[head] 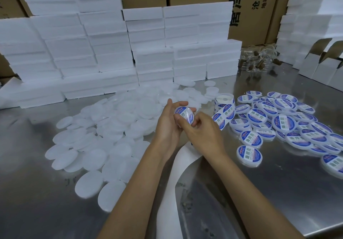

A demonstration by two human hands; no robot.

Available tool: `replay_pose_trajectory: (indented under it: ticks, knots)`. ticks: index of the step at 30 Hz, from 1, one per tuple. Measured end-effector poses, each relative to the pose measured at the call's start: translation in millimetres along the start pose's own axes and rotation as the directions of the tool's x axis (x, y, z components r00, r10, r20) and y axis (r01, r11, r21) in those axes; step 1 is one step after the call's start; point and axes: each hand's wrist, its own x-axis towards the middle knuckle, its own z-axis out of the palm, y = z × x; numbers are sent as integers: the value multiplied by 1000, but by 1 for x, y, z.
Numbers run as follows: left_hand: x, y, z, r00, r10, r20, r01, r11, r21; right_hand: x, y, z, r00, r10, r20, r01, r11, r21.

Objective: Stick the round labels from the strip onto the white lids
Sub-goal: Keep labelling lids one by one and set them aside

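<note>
Over a steel bench, the left hand cradles a white lid between curled fingers and thumb, its grip closed round the rim, the lid tilted with its face toward the camera. A round label, blue and white with green lettering, lies across that face; how fully it is stuck down cannot be told. The right hand sits just beside the lid on its right, fingers curled, fingertips at the lid's lower right edge, touching it or the label; its grip on either is not clear enough to tell. Behind the hands stands the roll of labels, and its strip runs down toward the right hand with several labels on it. Bare white backing trails from under the hands toward the near edge of the bench, between the forearms. To the left spreads a pile of plain lids, many overlapping. To the right lies a heap of labelled lids, faces mostly up. White foam boxes are stacked along the back, with cardboard cartons behind them. Open white cartons stand at the far right, and some clear bits with brown pieces lie near them, too small to make out.
</note>
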Motion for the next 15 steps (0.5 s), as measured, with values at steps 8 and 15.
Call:
replay_pose_trajectory:
  ticks: [8, 15]
  knots:
    - [-4, 0, 3, 998, -7, 55, 5, 999, 34, 3, 6, -5, 991, -107, -79, 101, 992, -72]
    - [-3, 1, 0, 999, 14, 35, -16, 998, 58, -3, 3, -6, 983, -183, -16, 168, 929, -329]
